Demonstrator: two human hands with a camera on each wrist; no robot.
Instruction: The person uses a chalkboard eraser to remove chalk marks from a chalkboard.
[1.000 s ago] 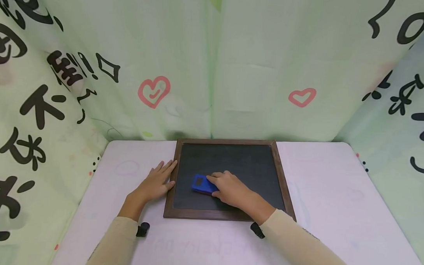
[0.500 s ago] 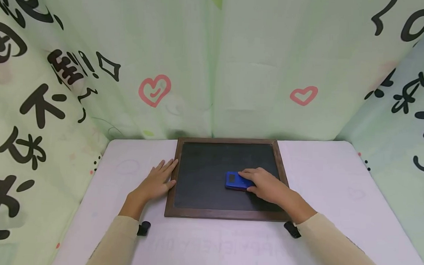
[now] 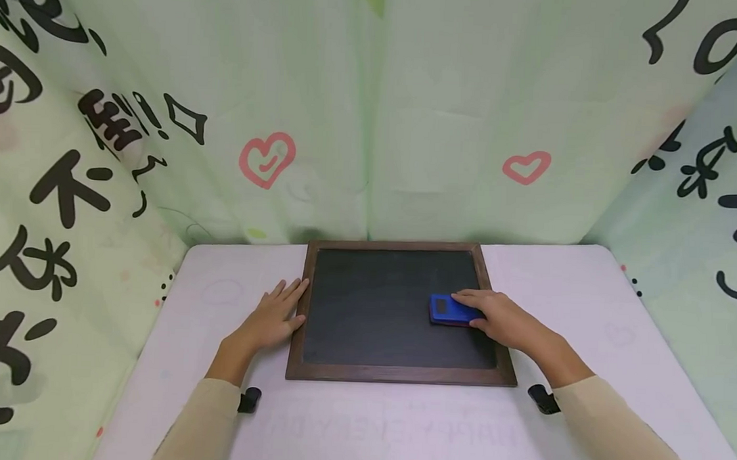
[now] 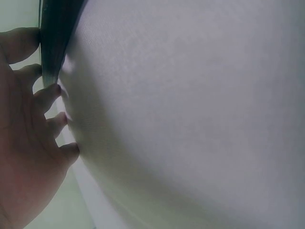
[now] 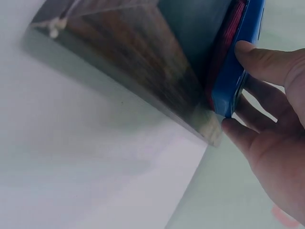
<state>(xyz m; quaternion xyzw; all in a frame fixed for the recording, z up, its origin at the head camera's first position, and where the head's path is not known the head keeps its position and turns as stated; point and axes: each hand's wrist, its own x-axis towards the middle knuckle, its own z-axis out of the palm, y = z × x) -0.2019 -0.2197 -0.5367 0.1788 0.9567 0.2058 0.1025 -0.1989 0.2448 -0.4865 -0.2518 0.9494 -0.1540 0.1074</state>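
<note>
A small blackboard in a brown wooden frame lies on the table. My right hand grips a blue blackboard eraser by its right end, with the eraser on the right part of the black surface. In the right wrist view, the thumb lies on one long side of the eraser, and its dark red layered felt faces the board. My left hand lies with fingers spread, its fingertips and thumb touching the left side of the frame. The left wrist view shows those fingers against the dark frame edge.
The white table extends around the board on the left, right and front. Pale green curtains with black lettering and red hearts hang behind and on both sides. A black wrist camera sits below the right wrist.
My right hand has slid the eraser rightward across the board, from left of centre to near the right side of the frame. The left hand has stayed at the left edge.
</note>
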